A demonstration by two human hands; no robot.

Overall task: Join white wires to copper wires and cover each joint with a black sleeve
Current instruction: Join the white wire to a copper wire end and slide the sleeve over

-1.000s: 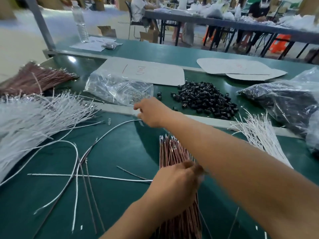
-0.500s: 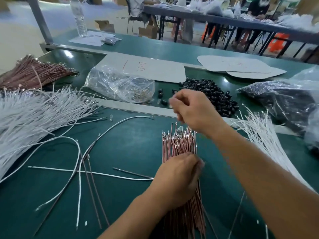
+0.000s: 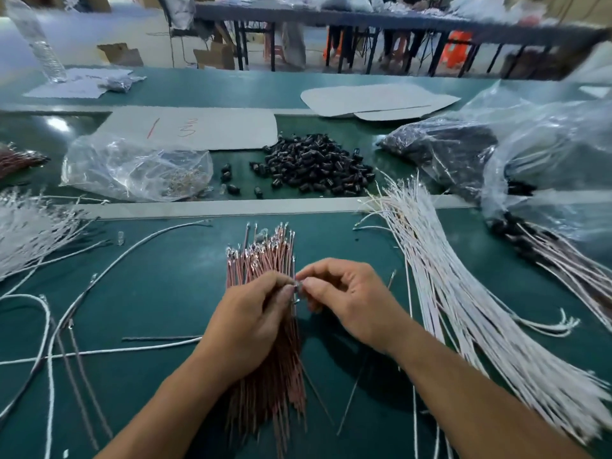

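Your right hand (image 3: 347,299) has come back from the black sleeves (image 3: 314,167) to meet your left hand (image 3: 251,323) over the copper wires (image 3: 261,260).
On the green bench (image 3: 165,276), white wires (image 3: 29,233) fan off the left edge; beyond, a blurred room with another long table (image 3: 364,18). The copper wires lie gripped in your left hand's curled fingers, long axis running away from you, metal tips pointing far. Your right fingertips pinch a small piece (image 3: 298,288), too tiny to identify.
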